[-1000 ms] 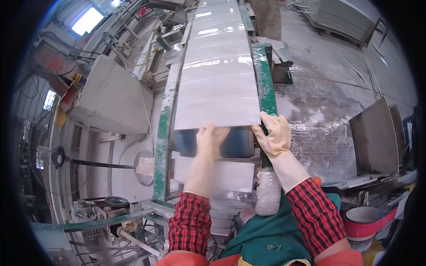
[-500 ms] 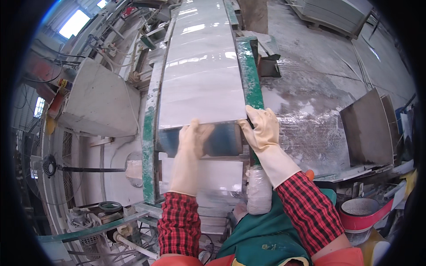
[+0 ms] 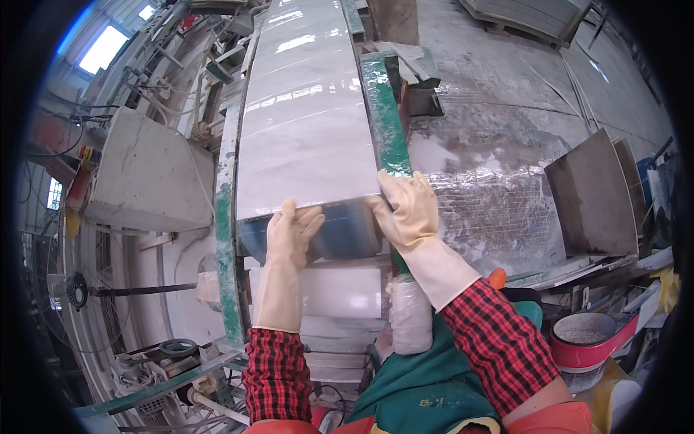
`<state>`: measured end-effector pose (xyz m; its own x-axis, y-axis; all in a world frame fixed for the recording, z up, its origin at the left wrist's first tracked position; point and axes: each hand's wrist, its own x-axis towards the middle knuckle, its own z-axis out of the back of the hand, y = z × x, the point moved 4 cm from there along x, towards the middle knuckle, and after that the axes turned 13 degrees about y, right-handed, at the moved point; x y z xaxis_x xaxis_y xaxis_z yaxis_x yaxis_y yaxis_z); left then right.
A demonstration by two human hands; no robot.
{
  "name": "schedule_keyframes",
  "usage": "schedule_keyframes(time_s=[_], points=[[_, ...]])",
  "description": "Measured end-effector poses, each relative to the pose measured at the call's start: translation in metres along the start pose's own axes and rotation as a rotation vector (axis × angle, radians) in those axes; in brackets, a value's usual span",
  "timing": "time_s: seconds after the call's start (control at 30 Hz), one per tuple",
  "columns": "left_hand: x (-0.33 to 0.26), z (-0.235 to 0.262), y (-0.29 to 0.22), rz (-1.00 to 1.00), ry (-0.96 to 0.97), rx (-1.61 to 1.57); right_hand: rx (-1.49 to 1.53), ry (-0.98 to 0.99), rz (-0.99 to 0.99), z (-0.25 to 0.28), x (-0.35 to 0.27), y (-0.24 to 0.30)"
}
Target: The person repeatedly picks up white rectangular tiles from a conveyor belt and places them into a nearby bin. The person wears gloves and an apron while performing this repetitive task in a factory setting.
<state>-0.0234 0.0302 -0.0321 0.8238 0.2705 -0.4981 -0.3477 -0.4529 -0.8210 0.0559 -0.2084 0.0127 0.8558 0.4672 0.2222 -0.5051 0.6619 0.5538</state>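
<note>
A long, glossy white stone slab point(image 3: 303, 155) lies between green side rails, running away from me. Both hands wear cream rubber gloves. My left hand point(image 3: 290, 235) touches the slab's near edge left of its middle, fingers apart, one fingertip at the rim. At the near right corner my right hand point(image 3: 408, 210) is curled around the slab's edge, partly over the green rail point(image 3: 387, 116). Below the edge sits a dark blue, blurred roller-like part point(image 3: 347, 231). Nearer to me lies another white glossy piece point(image 3: 343, 291).
A plastic-wrapped post point(image 3: 410, 315) stands at the right rail's near end. Brown boards point(image 3: 593, 195) lean at the right, beyond a red-sided bucket point(image 3: 582, 340). On the left are a big grey block-shaped housing point(image 3: 152, 170) and a fan point(image 3: 77, 289). Machinery and cables line that side.
My view has shifted a little, so the slab and rails sit further left. My left hand, blurred before, is now sharp with its fingers apart. My right hand stays at the corner.
</note>
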Motion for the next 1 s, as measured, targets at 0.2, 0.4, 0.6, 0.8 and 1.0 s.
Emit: schedule_keyframes(time_s=[0.2,0.4,0.6,0.8,1.0], points=[[0.001,-0.003,-0.004,0.010,-0.077,-0.033,0.012,0.074,-0.053,0.003,0.002,0.005],[0.000,-0.012,-0.018,0.090,0.023,0.028,0.009,-0.023,0.005,0.004,0.008,0.001],[0.019,0.013,-0.005,0.111,0.033,0.004,-0.019,0.077,-0.042,0.005,0.011,0.005],[0.027,0.019,0.002,0.072,0.008,-0.042,-0.008,0.079,-0.017,0.002,0.014,0.003],[0.019,0.001,-0.001,-0.010,-0.135,-0.052,-0.004,0.028,0.032,-0.001,0.015,-0.003]])
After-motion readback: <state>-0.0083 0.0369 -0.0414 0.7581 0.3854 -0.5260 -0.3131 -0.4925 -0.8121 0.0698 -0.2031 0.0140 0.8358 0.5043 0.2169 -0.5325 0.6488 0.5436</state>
